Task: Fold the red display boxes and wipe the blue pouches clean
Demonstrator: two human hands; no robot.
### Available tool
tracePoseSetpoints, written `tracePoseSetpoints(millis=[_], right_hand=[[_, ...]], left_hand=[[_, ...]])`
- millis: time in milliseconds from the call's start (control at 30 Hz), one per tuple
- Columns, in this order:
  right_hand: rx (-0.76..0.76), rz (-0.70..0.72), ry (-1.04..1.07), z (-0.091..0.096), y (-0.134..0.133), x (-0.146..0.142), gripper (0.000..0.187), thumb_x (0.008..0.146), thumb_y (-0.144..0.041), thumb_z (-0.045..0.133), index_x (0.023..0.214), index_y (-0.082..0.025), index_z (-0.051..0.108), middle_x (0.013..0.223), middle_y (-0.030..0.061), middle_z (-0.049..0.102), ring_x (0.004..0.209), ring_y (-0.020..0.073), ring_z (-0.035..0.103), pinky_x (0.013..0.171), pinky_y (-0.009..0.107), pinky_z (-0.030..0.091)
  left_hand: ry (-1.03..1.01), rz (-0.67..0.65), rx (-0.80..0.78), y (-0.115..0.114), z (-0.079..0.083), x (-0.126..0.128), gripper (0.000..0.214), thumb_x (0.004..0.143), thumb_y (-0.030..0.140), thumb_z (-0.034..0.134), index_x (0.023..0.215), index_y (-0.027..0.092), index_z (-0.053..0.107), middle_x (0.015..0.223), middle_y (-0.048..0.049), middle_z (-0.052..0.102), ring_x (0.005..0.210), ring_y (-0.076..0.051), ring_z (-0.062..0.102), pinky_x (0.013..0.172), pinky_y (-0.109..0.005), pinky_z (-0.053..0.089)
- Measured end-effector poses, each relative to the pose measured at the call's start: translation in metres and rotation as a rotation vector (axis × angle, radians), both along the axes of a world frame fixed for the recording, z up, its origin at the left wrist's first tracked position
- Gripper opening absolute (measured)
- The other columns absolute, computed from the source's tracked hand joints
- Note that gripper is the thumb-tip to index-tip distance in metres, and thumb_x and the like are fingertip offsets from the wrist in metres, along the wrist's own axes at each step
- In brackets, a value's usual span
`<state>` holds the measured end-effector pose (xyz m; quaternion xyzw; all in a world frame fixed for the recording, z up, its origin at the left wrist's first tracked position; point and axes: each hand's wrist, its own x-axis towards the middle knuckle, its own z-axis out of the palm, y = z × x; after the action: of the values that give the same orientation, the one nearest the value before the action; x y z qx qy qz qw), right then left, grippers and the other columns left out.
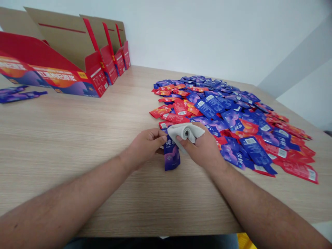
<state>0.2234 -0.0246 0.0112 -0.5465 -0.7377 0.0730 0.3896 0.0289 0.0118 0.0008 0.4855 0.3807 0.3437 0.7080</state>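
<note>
Between thumb and fingers, my left hand (pixel 146 147) pinches the edge of a purple drink pouch (pixel 171 155), which hangs upright above the table. A folded white cloth (pixel 185 133) is gripped in my right hand (pixel 203 147) and covers the top end of that pouch. Whether the right fingers also hold the pouch through the cloth, I cannot tell. Just beyond my right hand lies a wide pile of purple pouches (pixel 207 107) and red pouches (pixel 181 108).
Open red cartons (pixel 70 81) with raised brown flaps stand in a row at the back left. A few purple pouches (pixel 20 95) lie in front of them. The wooden table (pixel 109 124) meets a white wall (pixel 194 38) behind.
</note>
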Motion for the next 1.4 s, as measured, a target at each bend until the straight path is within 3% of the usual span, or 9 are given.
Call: tracePoseSetpoints(millis=[200, 400, 567, 700, 867, 1000, 1167, 1300, 1400], right_hand=[[-0.042, 0.093, 0.025, 0.006, -0.004, -0.002, 0.024, 0.089, -0.041, 0.067, 0.103, -0.023, 0.066, 0.099, 0.0053, 0.070, 0.091, 0.0243, 0.065, 0.077, 0.037, 0.052], [-0.107, 0.103, 0.088, 0.009, -0.003, -0.001, 0.024, 0.090, -0.041, 0.065, 0.106, -0.024, 0.067, 0.099, 0.0032, 0.071, 0.089, 0.0229, 0.066, 0.076, 0.036, 0.052], [-0.146, 0.065, 0.139, 0.008, 0.000, 0.001, 0.020, 0.092, -0.042, 0.063, 0.100, -0.024, 0.065, 0.089, 0.0009, 0.071, 0.078, 0.0206, 0.065, 0.069, 0.033, 0.050], [-0.080, 0.086, 0.062, 0.008, -0.001, 0.001, 0.024, 0.089, -0.043, 0.066, 0.102, -0.023, 0.065, 0.097, 0.0042, 0.070, 0.087, 0.0233, 0.065, 0.072, 0.035, 0.050], [-0.058, 0.069, 0.016, 0.010, -0.004, 0.000, 0.017, 0.092, -0.036, 0.062, 0.105, -0.025, 0.066, 0.096, 0.0032, 0.069, 0.086, 0.0228, 0.064, 0.073, 0.035, 0.050], [0.026, 0.144, -0.081, 0.008, -0.007, -0.001, 0.019, 0.083, -0.025, 0.066, 0.101, -0.023, 0.061, 0.095, 0.0056, 0.065, 0.089, 0.0250, 0.062, 0.072, 0.036, 0.051], [0.071, 0.107, -0.111, 0.008, -0.011, -0.004, 0.017, 0.083, -0.021, 0.064, 0.099, -0.024, 0.059, 0.090, 0.0049, 0.063, 0.087, 0.0246, 0.061, 0.071, 0.037, 0.051], [-0.013, 0.244, -0.131, 0.002, -0.013, -0.009, 0.031, 0.077, -0.011, 0.065, 0.104, -0.023, 0.058, 0.099, 0.0062, 0.063, 0.091, 0.0242, 0.061, 0.074, 0.037, 0.052], [-0.016, 0.157, -0.118, -0.002, -0.010, -0.008, 0.023, 0.082, -0.015, 0.065, 0.103, -0.022, 0.059, 0.097, 0.0070, 0.062, 0.091, 0.0249, 0.060, 0.075, 0.038, 0.051]], left_hand=[[0.140, -0.035, 0.255, -0.001, 0.002, -0.003, 0.013, 0.079, 0.028, 0.065, 0.076, 0.016, 0.059, 0.068, 0.0025, 0.056, 0.060, -0.009, 0.050, 0.059, -0.023, 0.043], [0.321, -0.052, 0.563, -0.001, 0.010, -0.008, 0.015, 0.081, 0.022, 0.055, 0.067, 0.017, 0.054, 0.065, 0.0025, 0.049, 0.064, -0.011, 0.045, 0.061, -0.025, 0.037], [0.335, -0.068, 0.607, -0.002, 0.011, -0.009, 0.016, 0.080, 0.019, 0.051, 0.064, 0.018, 0.049, 0.065, 0.0028, 0.047, 0.062, -0.011, 0.042, 0.059, -0.024, 0.036], [0.354, -0.073, 0.623, -0.003, 0.010, -0.009, 0.016, 0.079, 0.018, 0.051, 0.064, 0.019, 0.048, 0.063, 0.0032, 0.046, 0.060, -0.011, 0.041, 0.059, -0.024, 0.035], [0.363, -0.060, 0.572, -0.002, 0.008, -0.007, 0.016, 0.085, 0.025, 0.053, 0.070, 0.018, 0.054, 0.069, 0.0013, 0.054, 0.065, -0.012, 0.048, 0.064, -0.025, 0.039], [0.348, -0.047, 0.472, 0.000, 0.001, -0.005, 0.016, 0.086, 0.030, 0.057, 0.078, 0.017, 0.062, 0.077, -0.0009, 0.063, 0.071, -0.014, 0.054, 0.066, -0.025, 0.043], [0.289, 0.037, 0.238, 0.001, -0.003, -0.002, 0.020, 0.086, 0.039, 0.058, 0.080, 0.019, 0.056, 0.066, 0.0034, 0.055, 0.056, -0.011, 0.050, 0.052, -0.022, 0.041], [0.205, 0.091, 0.180, 0.001, 0.002, 0.000, 0.021, 0.083, 0.038, 0.062, 0.079, 0.018, 0.055, 0.063, 0.0039, 0.054, 0.054, -0.010, 0.050, 0.050, -0.022, 0.042], [0.164, 0.095, 0.117, 0.000, 0.005, 0.001, 0.023, 0.083, 0.040, 0.062, 0.081, 0.019, 0.053, 0.063, 0.0049, 0.053, 0.052, -0.010, 0.050, 0.049, -0.022, 0.045]])
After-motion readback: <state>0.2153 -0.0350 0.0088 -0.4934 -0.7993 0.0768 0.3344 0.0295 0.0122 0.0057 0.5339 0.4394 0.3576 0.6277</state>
